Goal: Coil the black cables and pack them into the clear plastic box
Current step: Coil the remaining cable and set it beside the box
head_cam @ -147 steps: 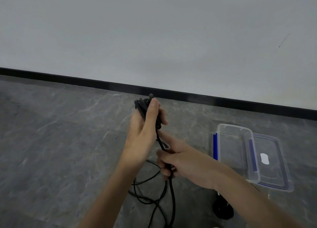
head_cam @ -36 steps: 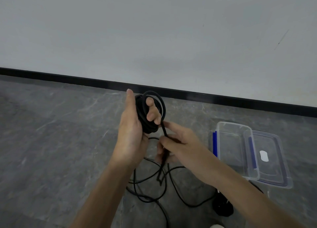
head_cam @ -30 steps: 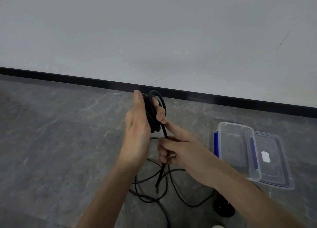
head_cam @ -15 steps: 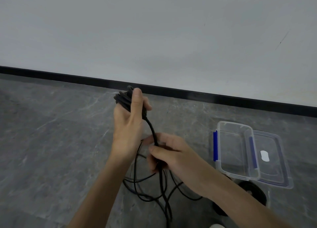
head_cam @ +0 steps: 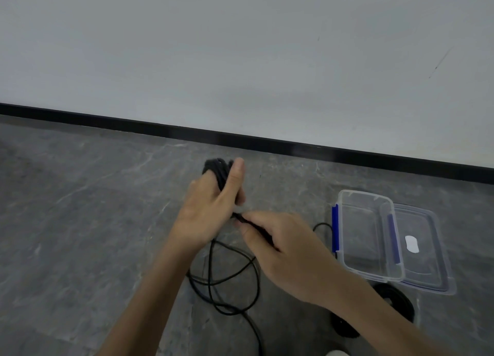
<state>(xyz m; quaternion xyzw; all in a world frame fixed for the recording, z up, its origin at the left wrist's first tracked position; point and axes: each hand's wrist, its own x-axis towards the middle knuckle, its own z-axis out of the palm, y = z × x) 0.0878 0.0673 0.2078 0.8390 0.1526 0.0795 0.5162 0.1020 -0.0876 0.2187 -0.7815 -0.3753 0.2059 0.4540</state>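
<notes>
My left hand (head_cam: 209,212) grips cable coil one (head_cam: 216,167); right hand (head_cam: 290,251) pinches its tail (head_cam: 237,216). One clear box (head_cam: 366,238); coil two (head_cam: 401,302) beside it.

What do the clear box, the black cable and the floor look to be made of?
Box: clear rigid plastic, glossy; the floor shows through it.
Cable: matte black rubber or PVC sheath, probably; it lies in loose loops.
Floor: grey veined stone or stone-look tile.

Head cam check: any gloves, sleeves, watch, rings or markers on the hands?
None seen. The left hand and right hand are ungloved, with no rings or markers showing. The left forearm and right forearm are uncovered to the frame edge: no sleeves, watch or wristband.
</notes>
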